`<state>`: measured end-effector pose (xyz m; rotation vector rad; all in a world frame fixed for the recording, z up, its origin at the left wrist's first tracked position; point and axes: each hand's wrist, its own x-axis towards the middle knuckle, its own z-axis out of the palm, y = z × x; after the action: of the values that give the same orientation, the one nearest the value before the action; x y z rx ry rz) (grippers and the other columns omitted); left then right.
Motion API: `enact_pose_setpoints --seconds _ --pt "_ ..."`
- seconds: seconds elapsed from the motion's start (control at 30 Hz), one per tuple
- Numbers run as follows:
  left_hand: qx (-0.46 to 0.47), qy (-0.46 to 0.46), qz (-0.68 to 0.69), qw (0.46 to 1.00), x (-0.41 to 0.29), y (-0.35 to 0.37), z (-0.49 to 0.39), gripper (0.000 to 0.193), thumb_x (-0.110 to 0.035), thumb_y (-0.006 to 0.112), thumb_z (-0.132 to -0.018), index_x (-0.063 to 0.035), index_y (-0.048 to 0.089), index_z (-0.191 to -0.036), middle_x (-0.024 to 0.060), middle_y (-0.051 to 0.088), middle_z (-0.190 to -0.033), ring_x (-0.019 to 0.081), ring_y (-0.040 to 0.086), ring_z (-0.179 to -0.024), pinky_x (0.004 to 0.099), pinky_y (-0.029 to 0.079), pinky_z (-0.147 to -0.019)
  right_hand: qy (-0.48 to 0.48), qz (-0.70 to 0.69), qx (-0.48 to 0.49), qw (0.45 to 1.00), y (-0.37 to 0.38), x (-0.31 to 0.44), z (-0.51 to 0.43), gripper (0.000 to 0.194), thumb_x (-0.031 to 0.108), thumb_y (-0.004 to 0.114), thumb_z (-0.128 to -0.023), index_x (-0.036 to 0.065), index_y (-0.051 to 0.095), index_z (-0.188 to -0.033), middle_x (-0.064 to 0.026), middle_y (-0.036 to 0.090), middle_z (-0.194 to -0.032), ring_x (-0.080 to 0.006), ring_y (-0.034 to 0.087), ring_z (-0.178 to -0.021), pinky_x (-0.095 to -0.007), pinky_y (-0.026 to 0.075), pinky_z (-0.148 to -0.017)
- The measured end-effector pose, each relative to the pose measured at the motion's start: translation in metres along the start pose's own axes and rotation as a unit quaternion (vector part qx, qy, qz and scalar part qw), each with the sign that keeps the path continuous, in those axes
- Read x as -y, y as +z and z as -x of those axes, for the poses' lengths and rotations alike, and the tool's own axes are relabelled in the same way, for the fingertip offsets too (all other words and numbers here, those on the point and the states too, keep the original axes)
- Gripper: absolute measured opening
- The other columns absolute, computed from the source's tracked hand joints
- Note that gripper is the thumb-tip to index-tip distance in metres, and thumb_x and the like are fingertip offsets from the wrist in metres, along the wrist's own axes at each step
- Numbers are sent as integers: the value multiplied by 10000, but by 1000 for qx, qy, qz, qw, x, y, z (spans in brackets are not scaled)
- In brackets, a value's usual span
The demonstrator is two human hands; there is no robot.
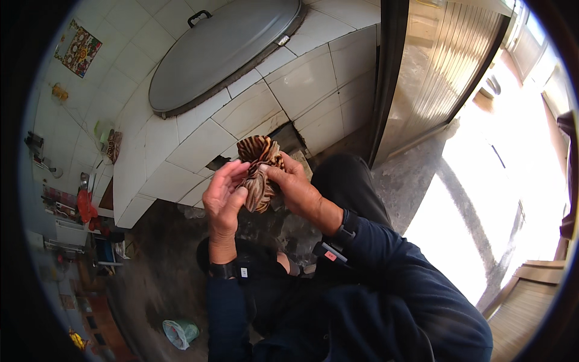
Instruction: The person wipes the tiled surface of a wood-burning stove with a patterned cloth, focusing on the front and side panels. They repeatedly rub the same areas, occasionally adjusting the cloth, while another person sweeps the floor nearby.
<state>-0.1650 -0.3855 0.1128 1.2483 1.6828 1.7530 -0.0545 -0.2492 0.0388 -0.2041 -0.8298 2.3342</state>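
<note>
A bunched cloth with brown and dark stripes (pixel 258 197) is held up in front of a white-tiled stove (pixel 253 113). My right hand (pixel 301 188) grips its right side, the thumb pressed over the gathered middle. On the other side, my left hand (pixel 224 199) is loosely curved, with thumb and fingertips at the cloth's left edge. Whether those fingers pinch the fabric cannot be made out. Behind the cloth, a dark square opening (pixel 289 138) shows in the stove's front, partly hidden. Both wrists wear dark bands.
A large grey oval lid (pixel 226 54) covers the stove top. To the right stands a dark-framed ribbed panel (pixel 429 68) beside sunlit floor. A bin with a plastic liner (pixel 181 334) sits at lower left. Kitchen items, including a red object (pixel 86 206), line the left.
</note>
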Motion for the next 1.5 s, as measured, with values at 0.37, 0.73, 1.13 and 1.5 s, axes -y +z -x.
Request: enact_pose_setpoints --seconds 0.37,0.73,1.13,1.5 --pt "-326 -359 281 828 112 -145 -15 171 -262 780 -1020 -102 720 -1003 28 709 -848 172 617 -712 334 468 -627 -11 25 -109 994 -83 47 -50 323 180 712 -1090 -35 650 -1322 -95 775 -1125 -199 781 -935 -373 670 -754" --pt "-181 -253 147 939 90 -108 -31 135 -179 653 -1076 -48 646 -1045 63 619 -813 159 547 -679 297 409 -605 -182 290 -362 867 -254 60 -179 322 150 751 -1003 -36 663 -1251 -125 777 -1042 -274 773 -904 -397 608 -786" --pt "-146 -265 104 947 85 -74 -36 117 -155 630 -1080 -41 639 -1059 69 619 -808 150 548 -677 293 413 -604 -208 488 -329 781 -243 15 -166 354 108 704 -955 -19 678 -1285 -212 789 -1137 -298 770 -1060 -402 586 -922" --pt "-122 -274 101 949 92 -56 -51 135 -173 642 -1076 -41 645 -1049 65 628 -816 146 548 -684 287 419 -613 -192 566 -160 786 -217 -14 -147 353 146 771 -949 -11 628 -1231 -291 744 -1042 -412 790 -1038 -425 596 -855"
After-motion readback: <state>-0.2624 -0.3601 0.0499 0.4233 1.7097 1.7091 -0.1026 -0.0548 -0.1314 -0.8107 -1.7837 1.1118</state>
